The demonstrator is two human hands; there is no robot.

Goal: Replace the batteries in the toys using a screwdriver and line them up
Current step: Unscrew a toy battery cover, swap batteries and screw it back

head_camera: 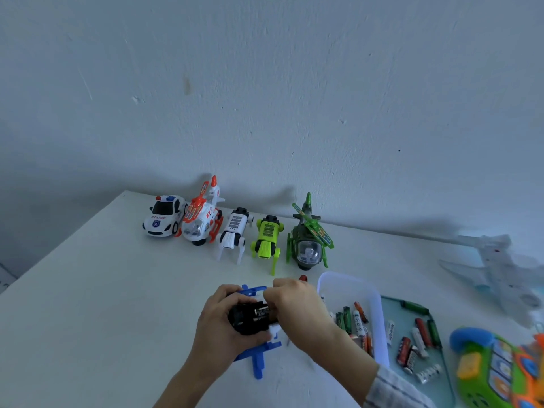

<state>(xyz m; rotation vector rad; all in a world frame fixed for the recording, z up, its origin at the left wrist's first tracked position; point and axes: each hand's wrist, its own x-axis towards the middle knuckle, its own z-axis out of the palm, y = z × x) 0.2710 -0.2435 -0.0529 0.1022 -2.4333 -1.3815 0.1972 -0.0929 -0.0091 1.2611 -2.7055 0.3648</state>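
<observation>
Batteries are heaped in a white plastic tub just right of the hands, and more lie loose on a pale green tray beside it; both are probably kept close so that cells can be reached without shifting the toy. A blue-and-white toy helicopter is held upside down near the front of the white table, presumably so that its black underside and battery compartment are turned upward. The left hand is curled round the black belly and grips it. The right hand is bent over the compartment with fingertips pinched at a dark cell with white lettering; whether that cell is being pressed in or drawn out cannot be told. A red tip, possibly the screwdriver's handle, is seen just behind the right hand.

Against the wall, five toys are stood side by side: a police car, an orange-and-white helicopter, a white robot dog, a lime robot dog and a green helicopter. All are of glossy moulded plastic, with clear domes on the helicopters' noses and ribbed panels on the dogs' backs. The batteries are smooth cylinders in green, red and white.
</observation>
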